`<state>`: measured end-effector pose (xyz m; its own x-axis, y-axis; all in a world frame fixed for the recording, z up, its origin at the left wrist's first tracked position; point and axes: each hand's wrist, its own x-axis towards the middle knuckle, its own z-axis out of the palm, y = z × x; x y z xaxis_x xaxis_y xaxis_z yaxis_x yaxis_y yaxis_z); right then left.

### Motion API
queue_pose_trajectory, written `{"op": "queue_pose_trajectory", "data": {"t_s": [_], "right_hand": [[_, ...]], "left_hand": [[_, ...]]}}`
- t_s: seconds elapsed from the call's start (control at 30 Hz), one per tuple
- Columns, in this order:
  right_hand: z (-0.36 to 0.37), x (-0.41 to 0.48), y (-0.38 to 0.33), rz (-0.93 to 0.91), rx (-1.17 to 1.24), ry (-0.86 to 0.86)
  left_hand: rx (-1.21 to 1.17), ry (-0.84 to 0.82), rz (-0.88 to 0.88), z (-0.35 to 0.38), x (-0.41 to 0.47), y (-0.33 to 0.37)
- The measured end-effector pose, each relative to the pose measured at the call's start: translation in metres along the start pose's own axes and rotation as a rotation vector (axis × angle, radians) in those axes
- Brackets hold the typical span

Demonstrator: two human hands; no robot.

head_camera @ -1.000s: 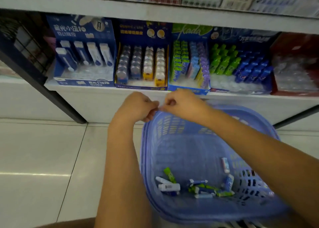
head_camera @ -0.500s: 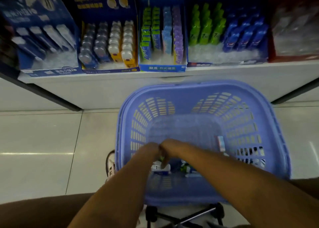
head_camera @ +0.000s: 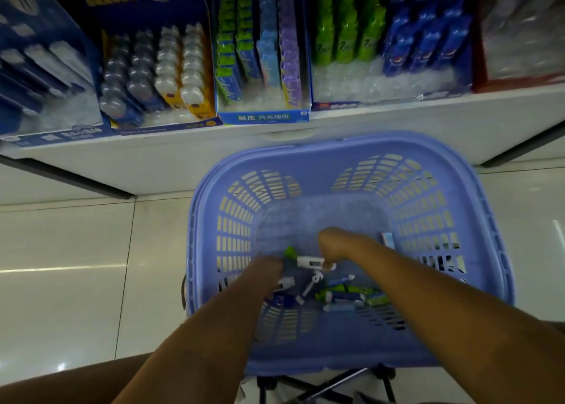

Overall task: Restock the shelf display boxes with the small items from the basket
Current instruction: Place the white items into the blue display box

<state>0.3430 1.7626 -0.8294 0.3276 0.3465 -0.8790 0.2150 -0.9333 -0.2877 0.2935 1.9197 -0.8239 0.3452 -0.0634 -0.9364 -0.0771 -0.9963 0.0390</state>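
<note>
— While both hands are down in the basket (head_camera: 351, 146), which one has got something?

— From the head camera, the right hand (head_camera: 339, 246) does. Its fingertips pinch the right end of a white stick (head_camera: 308, 262). The left hand (head_camera: 269, 270) is curled down into the pile. Its fingers are hidden, so I cannot tell if it holds anything.

— Which way does the white stick lie?

— Sideways, left to right, between the two hands. Its free end points at the left hand, which is just beside it. A green item (head_camera: 289, 252) pokes up next to that end.

— What else is in the basket?

— A loose pile of small items (head_camera: 342, 295), blue, green and white, lying crisscross on the bottom, on the side near the person. One pale item (head_camera: 387, 240) sits alone by the right wall.

— Where do they have to go?

— Up and ahead, past the far rim of the basket, onto the shelf (head_camera: 397, 122). Boxes stand there in a row. A blue box (head_camera: 61, 133) on the left has long white things. Next comes a yellow box (head_camera: 183, 124) of round things, then a middle box (head_camera: 263, 117) of green, blue and purple packs. After that come green bottles (head_camera: 348, 30), blue bottles (head_camera: 428, 42) and a red box (head_camera: 504, 84), which is too blurry to read.

— Which box for the white stick?

— Maybe the blue box, since it has long white things. That is only a guess. The right hand would need to lift, go forward, and cross over to the left.
</note>
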Motion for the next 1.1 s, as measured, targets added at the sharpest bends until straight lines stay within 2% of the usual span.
{"op": "queue_pose_trajectory", "data": {"t_s": [0.1,0.2,0.3,0.4,0.5,0.57,0.63,0.7,0.77,0.87,0.97,1.1], "right_hand": [[-0.012,-0.015,0.031,-0.005,0.222,0.015],[-0.015,-0.026,0.04,-0.004,0.53,-0.011],[-0.02,-0.043,0.039,-0.07,0.934,-0.048],[-0.032,-0.065,0.028,-0.193,1.2,0.009],[-0.045,-0.09,0.005,-0.35,1.367,0.193],[-0.055,-0.102,-0.018,-0.482,1.406,0.377],[-0.064,-0.114,-0.045,-0.556,1.312,0.612],[-0.072,-0.124,-0.071,-0.553,1.113,0.839],[-0.079,-0.131,-0.095,-0.564,0.937,0.947],[-0.087,-0.141,-0.126,-0.613,0.889,0.976],[-0.102,-0.15,-0.145,-0.644,1.027,0.841],[-0.133,-0.165,-0.167,-0.611,0.823,0.723]], "left_hand": [[0.053,0.007,0.037,0.003,0.002,-0.002],[-0.106,-0.001,0.006,-0.006,-0.004,-0.003],[-0.552,-0.079,0.047,-0.029,-0.02,0.004],[-1.076,-0.057,0.145,-0.058,-0.047,0.009],[-1.472,0.069,0.261,-0.079,-0.079,0.008],[-1.711,0.152,0.342,-0.088,-0.098,0.001],[-1.946,0.172,0.476,-0.092,-0.115,-0.007],[-2.088,0.192,0.645,-0.095,-0.131,-0.017],[-2.123,0.302,0.763,-0.1,-0.146,-0.027],[-2.109,0.541,0.782,-0.107,-0.166,-0.044],[-1.966,0.755,0.751,-0.109,-0.185,-0.068],[-1.725,0.931,0.731,-0.11,-0.208,-0.099]]}}
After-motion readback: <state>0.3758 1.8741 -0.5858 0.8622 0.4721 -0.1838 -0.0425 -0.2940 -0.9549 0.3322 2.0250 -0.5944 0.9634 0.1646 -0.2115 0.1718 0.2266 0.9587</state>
